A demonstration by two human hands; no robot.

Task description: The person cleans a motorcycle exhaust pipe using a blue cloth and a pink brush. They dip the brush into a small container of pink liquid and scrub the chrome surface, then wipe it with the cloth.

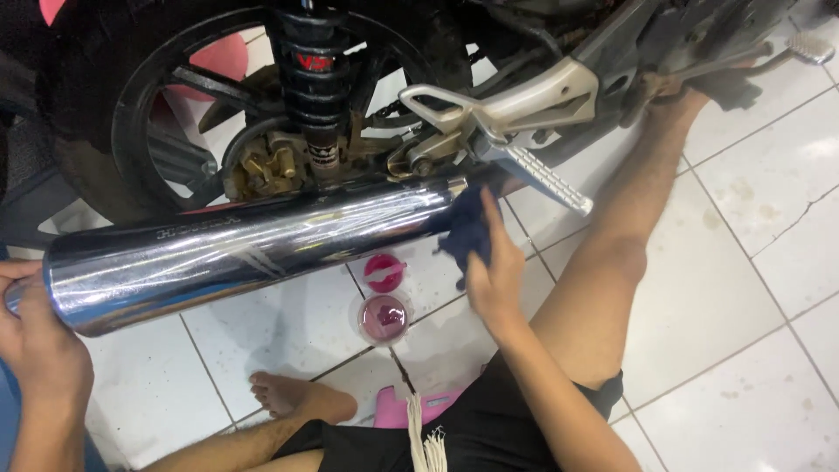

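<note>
A long chrome exhaust muffler (253, 253) lies almost level across the left and middle of the view, its long axis running from the wide, blunt end at lower left up to the narrower end at the right, where it meets the motorcycle frame beside the silver footrest bracket (516, 105). The tube tilts slightly upward toward that right end and hangs clear of the floor, just below the rear wheel (149, 114) and the black coil shock absorber (310, 79). The left hand (39, 336) cups the wide end, its fingers wrapped round the rim and gripping it. The right hand (494, 271) is closed on a dark blue cloth (468, 229), thumb and fingers pinching the fabric, which is pressed against the narrow end of the muffler. Below the tube, on the floor, stands a small open round tin (383, 316) with pinkish paste inside, and just beyond it lies its pink lid (384, 272). The person sits on the floor in black shorts, one bare foot (293, 395) tucked in near the tin, the other leg stretched out toward the motorcycle's foot pedal at upper right. The floor (743, 288) is of large white tiles with dark grout lines, some cracked and stained.
</note>
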